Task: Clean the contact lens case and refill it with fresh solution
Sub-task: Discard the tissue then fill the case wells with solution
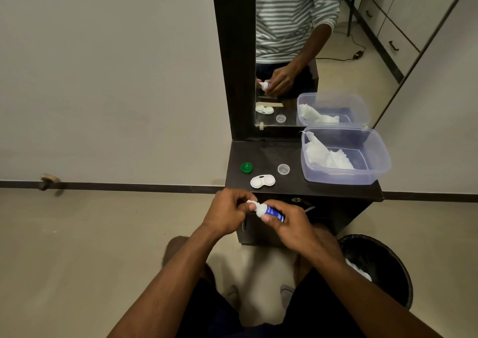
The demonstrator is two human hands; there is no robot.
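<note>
A white contact lens case (pixel 262 181) lies open on the dark dresser top (pixel 263 154), both wells uncovered. A green cap (pixel 246 167) lies to its left and a clear cap (pixel 283 169) to its right. In front of the dresser edge, my right hand (pixel 287 224) grips a small white solution bottle with a blue label (pixel 269 211), held nearly level. My left hand (pixel 229 211) pinches the bottle's white cap (pixel 252 203) at the left end.
A clear plastic tub (pixel 372 161) with crumpled white tissue stands at the dresser's right side. A mirror (pixel 284 53) rises behind. A black bin (pixel 380 262) with white waste stands on the floor at right. A door stopper (pixel 47 181) is on the left wall.
</note>
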